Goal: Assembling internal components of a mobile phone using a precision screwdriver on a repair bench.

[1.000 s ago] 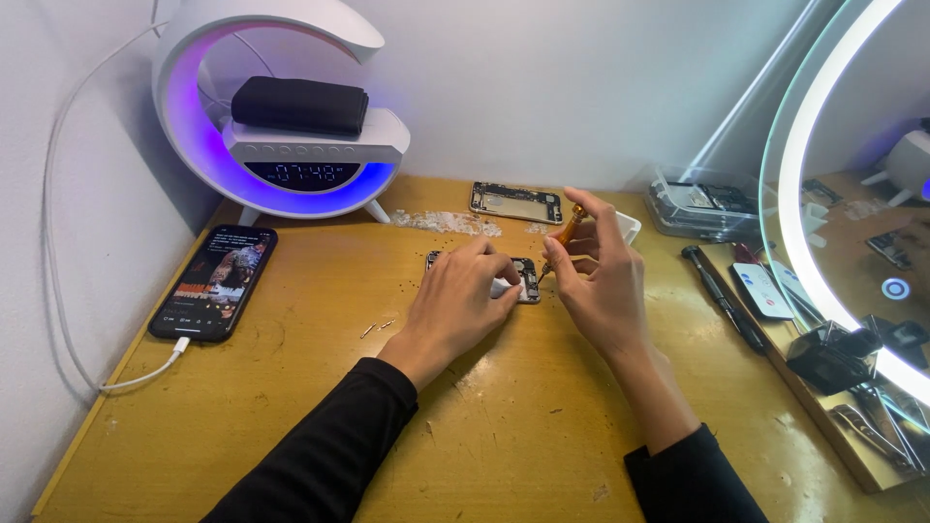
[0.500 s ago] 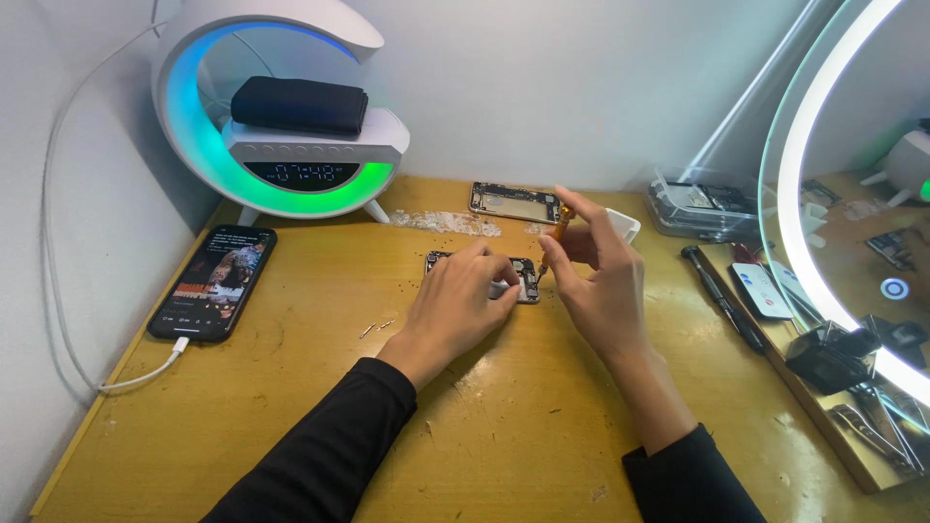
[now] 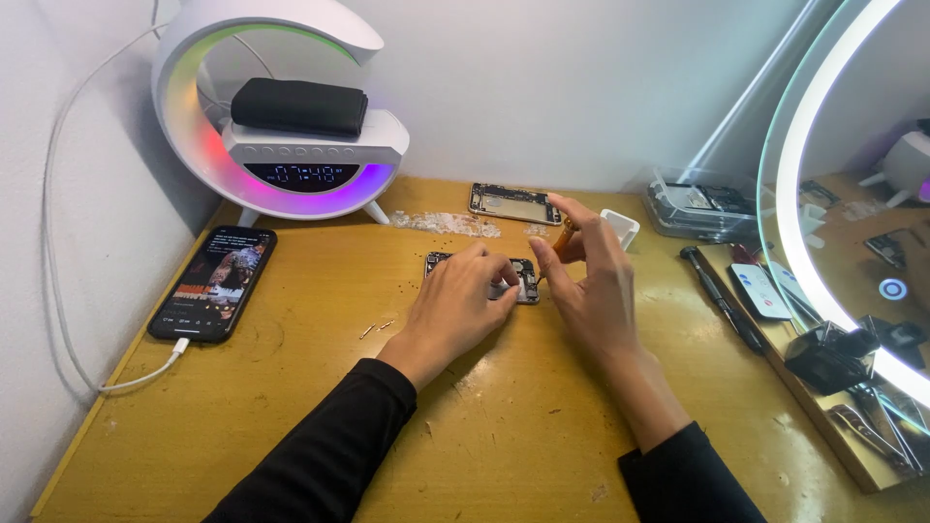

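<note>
left hand (image 3: 455, 308) fingers pressed on opened phone (image 3: 484, 276) | right hand (image 3: 589, 281) fingers pinching orange tool (image 3: 563, 235) — above it

Both black-sleeved forearms reach toward twelve o'clock, the left hand (image 3: 455, 305) lying palm down with fingers curled forward, the right hand (image 3: 591, 281) at its three o'clock, raised, thumb and fingertips pinched together.

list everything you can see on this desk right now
opened phone: 1, dark, desk centre, under both hands
back shell: 1, gold, by the wall
lamp clock: 1, white, glowing, back left
black pouch: 1, on the lamp clock
lit phone: 1, black, left, cable plugged in
white cup: 1, behind the right hand
black tool: 1, right
mirror: 1, ring-lit, right edge
desk: 1, yellow wood
left hand: on the opened phone
right hand: holds an orange tool
</note>
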